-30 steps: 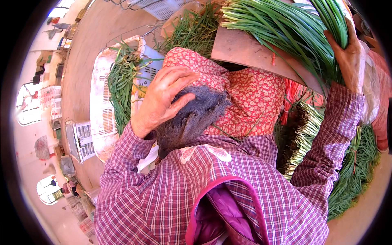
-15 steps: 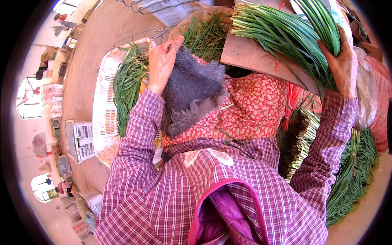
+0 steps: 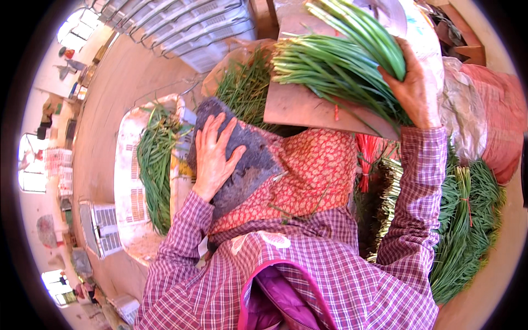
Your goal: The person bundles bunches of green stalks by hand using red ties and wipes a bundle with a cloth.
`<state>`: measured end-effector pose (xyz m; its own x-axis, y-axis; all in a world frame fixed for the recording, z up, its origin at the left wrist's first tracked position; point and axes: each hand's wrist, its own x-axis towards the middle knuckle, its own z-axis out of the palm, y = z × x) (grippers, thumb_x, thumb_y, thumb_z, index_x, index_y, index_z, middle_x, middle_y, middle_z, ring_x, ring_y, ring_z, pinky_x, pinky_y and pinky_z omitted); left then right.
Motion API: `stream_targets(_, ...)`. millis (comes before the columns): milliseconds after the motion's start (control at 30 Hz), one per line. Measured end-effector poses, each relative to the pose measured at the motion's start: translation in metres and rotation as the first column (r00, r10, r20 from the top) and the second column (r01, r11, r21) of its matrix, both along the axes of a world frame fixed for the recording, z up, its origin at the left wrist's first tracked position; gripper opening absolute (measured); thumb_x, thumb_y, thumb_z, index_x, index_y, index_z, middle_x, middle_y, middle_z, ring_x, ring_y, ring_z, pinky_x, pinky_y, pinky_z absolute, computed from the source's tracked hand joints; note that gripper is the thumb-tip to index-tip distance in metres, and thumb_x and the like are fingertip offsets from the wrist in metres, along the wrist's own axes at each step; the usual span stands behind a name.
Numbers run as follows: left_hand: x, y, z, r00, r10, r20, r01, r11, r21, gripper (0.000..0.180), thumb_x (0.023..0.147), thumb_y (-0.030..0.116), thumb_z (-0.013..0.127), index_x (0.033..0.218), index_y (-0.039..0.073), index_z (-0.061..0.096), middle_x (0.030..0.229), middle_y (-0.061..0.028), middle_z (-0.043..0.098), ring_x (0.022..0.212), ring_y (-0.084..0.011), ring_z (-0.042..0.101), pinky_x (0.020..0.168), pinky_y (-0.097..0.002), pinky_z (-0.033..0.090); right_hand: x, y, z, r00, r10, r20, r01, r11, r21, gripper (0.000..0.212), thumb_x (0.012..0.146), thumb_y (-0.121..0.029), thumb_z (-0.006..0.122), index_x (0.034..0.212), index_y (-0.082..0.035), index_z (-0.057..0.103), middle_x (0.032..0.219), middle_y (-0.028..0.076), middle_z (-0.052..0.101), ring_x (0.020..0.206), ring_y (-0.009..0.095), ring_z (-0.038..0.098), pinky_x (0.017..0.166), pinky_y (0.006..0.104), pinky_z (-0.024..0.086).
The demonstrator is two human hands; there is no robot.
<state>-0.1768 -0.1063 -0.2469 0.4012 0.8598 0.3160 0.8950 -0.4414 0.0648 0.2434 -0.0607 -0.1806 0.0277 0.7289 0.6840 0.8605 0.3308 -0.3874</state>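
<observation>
The left hand [image 3: 213,159] lies open, fingers slightly spread, on one dark grey cloth [image 3: 250,168] over one red flowered apron [image 3: 319,165]. The right hand [image 3: 413,91] curls around one bunch of long green leaves [image 3: 366,36], over one leafy pile [image 3: 324,63] on the counter [image 3: 294,113]. One white basket [image 3: 125,217] of greens stands left.

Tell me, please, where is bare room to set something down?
Bare: near-left corner of the board, beside the greens; floor between baskets and the crate. Crowded: the board's right side, where the right hand grips greens.
</observation>
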Motion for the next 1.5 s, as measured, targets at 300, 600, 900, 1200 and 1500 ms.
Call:
stream_targets(300,-0.093,0.064,0.017,0.881,0.296,0.369,-0.134,0.904,-0.407,0.07,0.079,0.033,0.078,0.137,0.004,0.052,0.137,-0.0211,0.05,0.13,-0.0304,0.047,0.112,-0.0407,0.034,0.021,0.015,0.025,0.995,0.074,-0.067,-0.076,0.996,-0.038,0.057,0.078,-0.011,0.072,0.131,-0.013,0.053,0.103,0.017,0.068,0.098,0.032,0.068,0.082,0.0389,0.052)
stream_targets(600,0.12,0.145,0.082,0.85,-0.519,-0.094,0.521,0.853,0.005,0.12,0.057,0.054,0.086,0.149,0.0,0.03,0.152,-0.0203,0.035,0.143,-0.0343,0.029,0.118,-0.0503,0.023,0.03,0.045,0.038,0.98,0.0,0.198,0.015,0.997,-0.077,0.054,0.075,-0.016,0.074,0.125,-0.017,0.054,0.084,0.016,0.069,0.082,0.037,0.068,0.071,0.0477,0.051)
stream_targets(900,0.184,0.172,0.028,0.858,-0.509,-0.072,0.512,0.858,0.035,0.111,0.056,0.027,0.087,0.148,0.003,0.03,0.127,-0.0213,0.047,0.127,-0.0372,0.044,0.113,-0.0569,0.026,0.023,0.078,0.028,0.949,0.041,0.313,-0.005,0.993,-0.117,0.048,0.074,-0.015,0.071,0.12,-0.016,0.058,0.088,0.013,0.069,0.083,0.034,0.068,0.07,0.0474,0.051)
stream_targets(1200,0.181,0.129,0.0,0.901,-0.423,-0.096,0.434,0.869,0.238,0.093,0.059,0.006,0.076,0.144,0.006,0.039,0.124,-0.0158,0.049,0.121,-0.0327,0.047,0.111,-0.0504,0.031,-0.012,0.114,-0.004,0.921,0.149,0.36,-0.064,0.969,-0.237,0.057,0.072,-0.014,0.072,0.126,-0.017,0.054,0.094,0.013,0.069,0.09,0.036,0.067,0.077,0.0493,0.052)
stream_targets(1500,0.182,0.13,0.026,0.887,-0.454,-0.088,0.462,0.863,0.206,0.108,0.056,0.013,0.082,0.151,0.011,0.03,0.151,-0.0118,0.032,0.143,-0.0324,0.028,0.117,-0.0564,0.02,-0.013,0.129,-0.03,0.921,0.319,0.225,-0.164,0.84,-0.518,0.067,0.074,-0.011,0.069,0.137,-0.023,0.049,0.113,0.016,0.066,0.103,0.037,0.064,0.088,0.0474,0.051)
